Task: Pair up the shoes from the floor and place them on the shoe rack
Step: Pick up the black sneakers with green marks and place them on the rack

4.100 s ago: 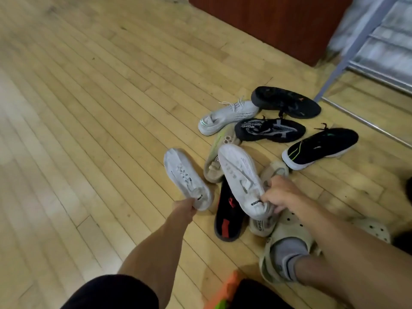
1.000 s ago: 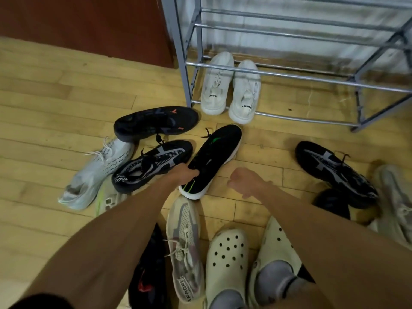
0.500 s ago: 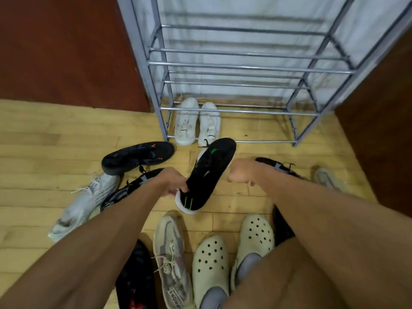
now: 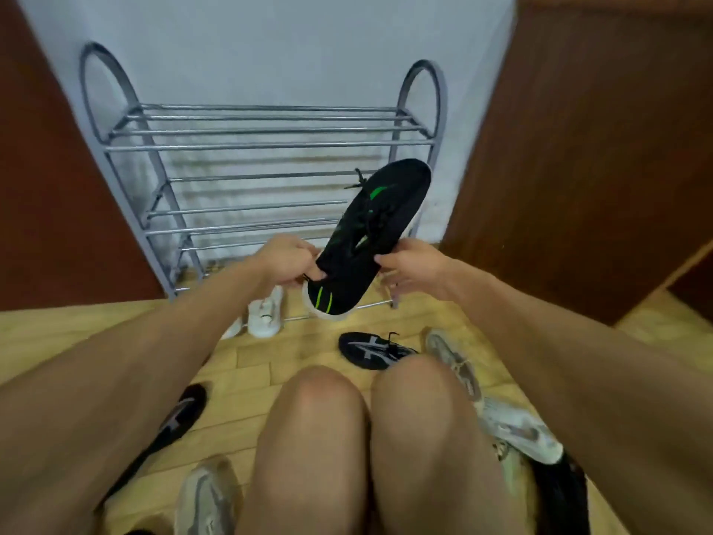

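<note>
A black sneaker with green marks [image 4: 380,229] is held up in the air in front of the grey metal shoe rack [image 4: 266,144]. My left hand [image 4: 287,260] pinches its heel end from the left. My right hand [image 4: 411,264] grips its side from the right. The sneaker's toe points up and to the right. A pair of white sneakers [image 4: 266,312] stands at the rack's bottom tier, partly hidden by my left arm. On the floor lie a black sneaker with grey stripes [image 4: 372,349] and a similar one [image 4: 181,413] under my left arm.
Several pale sneakers [image 4: 517,428] and a black one [image 4: 559,492] lie at the right by my knees [image 4: 366,438]. Another grey sneaker [image 4: 206,500] lies at the bottom left. Dark wooden cabinets [image 4: 578,148] flank the rack on both sides. The rack's upper tiers hold nothing.
The black-and-green sneaker has been lifted from the floor up in front of the rack. My right hand, closed and empty before, now grips it too. The view has tilted upward.
</note>
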A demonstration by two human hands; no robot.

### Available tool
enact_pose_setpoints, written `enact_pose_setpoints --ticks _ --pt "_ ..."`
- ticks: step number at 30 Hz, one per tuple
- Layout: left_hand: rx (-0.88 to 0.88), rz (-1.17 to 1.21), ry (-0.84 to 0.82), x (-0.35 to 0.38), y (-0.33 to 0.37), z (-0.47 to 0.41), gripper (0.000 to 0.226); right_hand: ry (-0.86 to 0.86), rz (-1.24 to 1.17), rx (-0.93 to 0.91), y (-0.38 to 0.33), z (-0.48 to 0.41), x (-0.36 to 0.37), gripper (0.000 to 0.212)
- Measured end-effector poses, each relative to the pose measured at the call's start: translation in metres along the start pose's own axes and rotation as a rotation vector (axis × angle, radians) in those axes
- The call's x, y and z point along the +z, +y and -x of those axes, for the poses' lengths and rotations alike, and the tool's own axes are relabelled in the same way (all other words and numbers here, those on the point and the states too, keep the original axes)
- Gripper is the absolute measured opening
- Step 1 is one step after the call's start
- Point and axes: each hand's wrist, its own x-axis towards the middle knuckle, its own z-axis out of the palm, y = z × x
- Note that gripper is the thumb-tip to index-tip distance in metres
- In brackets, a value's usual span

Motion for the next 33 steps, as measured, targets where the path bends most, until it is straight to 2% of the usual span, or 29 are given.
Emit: enact_pose_setpoints --ticks 3,6,10,16,19,21,23,25,26,29,30,31,33 --pt "0.037 -0.029 -0.046 0.041 0.031 -0.01 0.024 0.115 -0.276 -0.053 0.017 0.012 -0.035 0.029" --pt "0.02 -0.107 -0.121 0.094 0.047 -0.015 0.025 0.198 -0.326 -0.048 0.044 0.031 -0.066 0.022" --pt "-0.052 -0.165 -0.227 0.158 0.049 -0.016 0.031 0.186 -0.318 0.022 0.092 0.053 -0.097 0.023" --pt "-0.192 -0.082 -0.291 0.227 0.014 -0.005 0.023 0.136 -0.459 0.176 0.192 0.065 -0.117 0.022" --pt "-0.215 -0.049 -0.297 0.263 -0.018 0.009 0.014 0.287 -0.377 0.327 0.248 0.076 -0.12 0.027" --pt "-0.248 -0.039 -0.334 0.285 -0.046 0.017 0.017 0.401 -0.288 0.454 0.289 0.087 -0.113 0.019" --pt "-0.276 -0.062 -0.38 0.3 -0.071 0.027 0.017 0.432 -0.199 0.576 0.332 0.102 -0.099 0.012" --pt "-0.26 -0.124 -0.393 0.306 -0.089 0.037 0.019 0.326 0.051 0.641 0.375 0.119 -0.081 0.018" --pt "-0.247 -0.159 -0.4 0.307 -0.095 0.04 0.02 0.202 0.162 0.664 0.392 0.13 -0.07 0.023" --pt "-0.224 -0.224 -0.436 0.302 -0.105 0.051 0.015 -0.32 0.53 0.746 0.427 0.167 -0.031 0.039" --pt "-0.219 -0.239 -0.442 0.3 -0.107 0.054 0.015 -0.429 0.604 0.778 0.437 0.177 -0.018 0.042" --pt "-0.217 -0.25 -0.447 0.298 -0.109 0.056 0.017 -0.469 0.642 0.813 0.448 0.187 -0.005 0.044" --pt "-0.22 -0.25 -0.46 0.295 -0.11 0.059 0.017 -0.387 0.702 0.815 0.467 0.202 0.018 0.057"
